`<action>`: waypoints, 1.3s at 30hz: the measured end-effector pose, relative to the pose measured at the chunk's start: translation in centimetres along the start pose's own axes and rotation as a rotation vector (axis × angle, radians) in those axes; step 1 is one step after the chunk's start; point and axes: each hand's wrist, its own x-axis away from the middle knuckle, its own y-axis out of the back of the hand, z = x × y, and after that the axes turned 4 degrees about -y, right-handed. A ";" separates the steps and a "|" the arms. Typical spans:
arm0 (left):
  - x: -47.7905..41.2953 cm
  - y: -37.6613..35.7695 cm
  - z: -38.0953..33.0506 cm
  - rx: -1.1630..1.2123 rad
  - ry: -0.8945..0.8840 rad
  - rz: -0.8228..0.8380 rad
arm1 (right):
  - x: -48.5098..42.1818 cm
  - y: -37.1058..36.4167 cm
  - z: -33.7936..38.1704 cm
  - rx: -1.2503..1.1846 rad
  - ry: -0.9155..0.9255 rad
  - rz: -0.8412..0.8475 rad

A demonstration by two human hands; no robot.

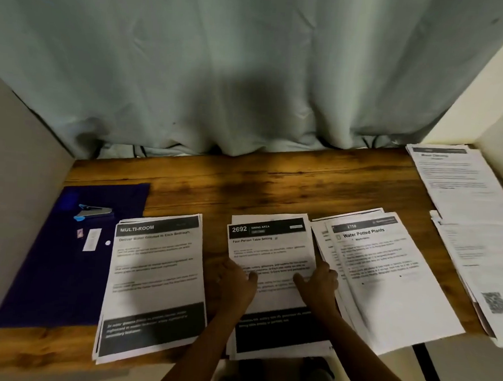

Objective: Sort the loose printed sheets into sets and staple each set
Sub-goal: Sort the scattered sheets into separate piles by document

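Roughly front-to-back — long axis of the middle stack [271,252], header far.

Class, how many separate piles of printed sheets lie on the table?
5: MULTI-ROOM pile at left; 2692 pile in the middle, held by the left hand and right hand; Water Potted Plants pile beside it; back-right pile; front-right pile. Fanned sheets may hide more.

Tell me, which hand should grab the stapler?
Left, probably. The stapler lies on the blue mat, nearer the left hand; the right hand would have to cross over.
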 end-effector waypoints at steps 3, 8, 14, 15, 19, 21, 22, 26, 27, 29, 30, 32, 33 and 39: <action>-0.4 0.5 0.2 0.047 0.009 -0.048 | -0.8 0.2 0.3 0.015 -0.077 0.012; -1.0 1.7 -0.7 0.138 0.009 0.036 | -2.2 0.3 1.1 -0.038 -0.219 0.083; -2.1 2.9 -1.6 0.163 -0.105 -0.084 | -3.2 1.0 2.5 -0.217 -0.038 0.156; -2.5 3.4 -2.1 0.209 -0.152 -0.135 | -2.9 1.6 3.3 -0.262 0.044 0.121; -3.1 6.8 -5.1 0.368 -0.378 -0.293 | -1.5 4.3 6.2 -0.618 0.312 0.058; -2.5 8.4 -6.8 0.415 -0.501 -0.334 | -1.6 4.9 7.2 -0.743 0.354 0.069; -2.2 8.9 -7.2 0.421 -0.549 -0.363 | -1.5 5.2 7.6 -0.789 0.374 0.063; -0.9 8.9 -6.7 0.388 -0.636 -0.497 | -1.0 5.0 6.7 -0.790 0.437 0.032; -0.7 8.6 -6.1 0.353 -0.644 -0.522 | -0.8 4.8 6.1 -0.769 0.461 0.036; -0.3 8.1 -5.3 0.357 -0.655 -0.537 | -0.8 4.4 5.2 -0.735 0.477 0.040; -0.1 7.9 -5.1 0.363 -0.660 -0.534 | -0.8 4.2 5.1 -0.723 0.479 0.040; 0.3 7.7 -5.3 0.339 -0.662 -0.541 | -0.9 4.1 5.0 -0.692 0.494 0.041; 0.5 7.6 -5.5 0.328 -0.659 -0.553 | -0.9 4.0 5.0 -0.671 0.502 0.043; -0.1 7.3 -6.6 0.330 -0.540 -0.471 | -1.6 4.1 6.5 -0.456 0.510 0.011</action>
